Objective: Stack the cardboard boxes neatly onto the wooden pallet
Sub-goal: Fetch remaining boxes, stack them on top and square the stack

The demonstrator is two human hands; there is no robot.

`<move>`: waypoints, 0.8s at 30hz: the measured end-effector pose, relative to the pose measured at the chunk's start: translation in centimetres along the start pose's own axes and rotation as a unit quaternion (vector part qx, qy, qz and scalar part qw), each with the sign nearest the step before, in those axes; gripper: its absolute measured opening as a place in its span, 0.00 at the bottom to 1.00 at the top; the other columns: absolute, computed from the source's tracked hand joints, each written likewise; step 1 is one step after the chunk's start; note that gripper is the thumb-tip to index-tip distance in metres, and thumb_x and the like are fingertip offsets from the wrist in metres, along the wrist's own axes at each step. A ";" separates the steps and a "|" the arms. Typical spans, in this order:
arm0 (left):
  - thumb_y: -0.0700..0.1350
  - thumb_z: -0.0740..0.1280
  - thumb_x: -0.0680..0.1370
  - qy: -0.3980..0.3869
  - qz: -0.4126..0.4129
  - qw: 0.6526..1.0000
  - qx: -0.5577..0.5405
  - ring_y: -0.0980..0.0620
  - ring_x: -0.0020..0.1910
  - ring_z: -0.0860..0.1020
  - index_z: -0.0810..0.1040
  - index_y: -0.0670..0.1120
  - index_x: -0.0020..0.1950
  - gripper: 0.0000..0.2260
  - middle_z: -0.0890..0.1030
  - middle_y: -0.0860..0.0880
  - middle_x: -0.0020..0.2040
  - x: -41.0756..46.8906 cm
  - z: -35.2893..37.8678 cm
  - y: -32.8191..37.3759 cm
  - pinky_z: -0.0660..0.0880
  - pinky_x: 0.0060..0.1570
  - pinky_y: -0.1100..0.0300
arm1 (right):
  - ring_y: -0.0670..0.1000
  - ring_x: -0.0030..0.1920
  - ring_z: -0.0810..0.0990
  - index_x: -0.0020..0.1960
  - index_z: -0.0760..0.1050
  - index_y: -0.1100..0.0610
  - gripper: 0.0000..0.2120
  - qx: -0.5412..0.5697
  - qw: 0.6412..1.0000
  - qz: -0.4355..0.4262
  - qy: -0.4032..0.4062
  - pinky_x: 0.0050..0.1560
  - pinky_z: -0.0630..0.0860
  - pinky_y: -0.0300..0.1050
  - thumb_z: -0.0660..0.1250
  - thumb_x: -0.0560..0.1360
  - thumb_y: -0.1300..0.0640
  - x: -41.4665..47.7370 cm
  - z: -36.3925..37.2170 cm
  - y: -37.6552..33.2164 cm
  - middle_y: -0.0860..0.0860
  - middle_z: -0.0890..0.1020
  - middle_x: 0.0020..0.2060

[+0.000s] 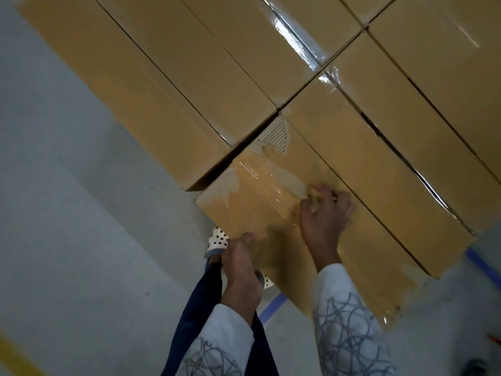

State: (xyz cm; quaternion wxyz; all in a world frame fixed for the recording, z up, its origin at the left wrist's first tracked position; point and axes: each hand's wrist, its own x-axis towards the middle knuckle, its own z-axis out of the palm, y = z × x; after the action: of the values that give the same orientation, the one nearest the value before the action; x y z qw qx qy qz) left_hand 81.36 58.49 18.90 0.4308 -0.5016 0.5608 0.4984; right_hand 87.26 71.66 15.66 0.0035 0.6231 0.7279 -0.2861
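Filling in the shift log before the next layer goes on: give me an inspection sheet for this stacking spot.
Surface: grey floor.
Job's things: taped cardboard boxes in tight rows; nearest box shows a wedge gap to its neighbour; pallet hidden.
Clutter: nothing seen.
Grippers: left hand grips the nearest box's edge; right hand rests curled on its top.
Cables: nothing seen.
Surroundings: blue tape lines, yellow line, perforated shoe.
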 end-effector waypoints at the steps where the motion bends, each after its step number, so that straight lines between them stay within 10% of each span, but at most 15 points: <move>1: 0.41 0.72 0.75 -0.005 0.005 1.000 -0.005 0.42 0.56 0.78 0.80 0.47 0.58 0.11 0.82 0.44 0.58 -0.2 -0.2 -0.1 0.76 0.63 0.44 | 0.58 0.67 0.66 0.64 0.79 0.47 0.16 0.031 0.999 0.022 -0.003 0.60 0.60 0.53 0.71 0.77 0.54 -1.2 0.3 0.2 0.54 0.71 0.64; 4: 0.38 0.70 0.77 -0.032 0.049 0.998 -0.010 0.44 0.53 0.80 0.82 0.48 0.60 0.13 0.84 0.45 0.56 0.1 -1.1 -0.2 0.77 0.50 0.52 | 0.54 0.66 0.67 0.58 0.78 0.40 0.12 0.081 0.995 0.062 -0.004 0.60 0.58 0.52 0.71 0.78 0.53 -4.9 0.4 1.8 0.48 0.71 0.59; 8: 0.42 0.68 0.79 0.001 0.190 0.976 0.103 0.50 0.61 0.78 0.76 0.49 0.71 0.19 0.78 0.50 0.67 0.4 -1.0 -0.4 0.76 0.59 0.52 | 0.53 0.65 0.68 0.59 0.81 0.43 0.12 0.093 0.990 0.108 0.012 0.60 0.59 0.51 0.71 0.78 0.55 -8.4 -0.2 5.2 0.47 0.73 0.58; 15: 0.47 0.72 0.79 -0.208 0.318 0.825 0.419 0.52 0.76 0.66 0.68 0.60 0.78 0.29 0.67 0.54 0.78 -2.8 0.8 -5.8 0.65 0.75 0.46 | 0.53 0.64 0.71 0.59 0.81 0.42 0.11 0.099 0.965 0.233 0.071 0.61 0.61 0.53 0.71 0.78 0.53 -10.4 -3.3 11.3 0.46 0.72 0.55; 19: 0.52 0.69 0.73 -0.301 0.404 0.619 0.603 0.46 0.78 0.63 0.69 0.49 0.78 0.33 0.71 0.48 0.76 -1.5 0.5 -9.3 0.62 0.76 0.45 | 0.59 0.70 0.68 0.66 0.77 0.44 0.18 0.104 0.934 0.326 0.104 0.67 0.65 0.62 0.70 0.77 0.52 -10.6 -5.2 15.3 0.52 0.72 0.66; 24: 0.54 0.68 0.70 -0.321 0.505 0.371 0.710 0.43 0.82 0.54 0.67 0.48 0.80 0.37 0.64 0.47 0.81 2.0 -0.7 -12.3 0.56 0.76 0.38 | 0.60 0.80 0.50 0.81 0.51 0.43 0.44 0.139 0.873 0.466 0.022 0.73 0.54 0.69 0.73 0.74 0.41 -11.2 -6.7 18.8 0.53 0.48 0.81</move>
State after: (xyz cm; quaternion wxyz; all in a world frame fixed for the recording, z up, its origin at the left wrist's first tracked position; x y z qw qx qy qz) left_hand 93.36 57.56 15.45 0.4441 0.5635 0.6766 0.1655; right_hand 109.23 65.46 17.56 0.0334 0.8905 0.3052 -0.3358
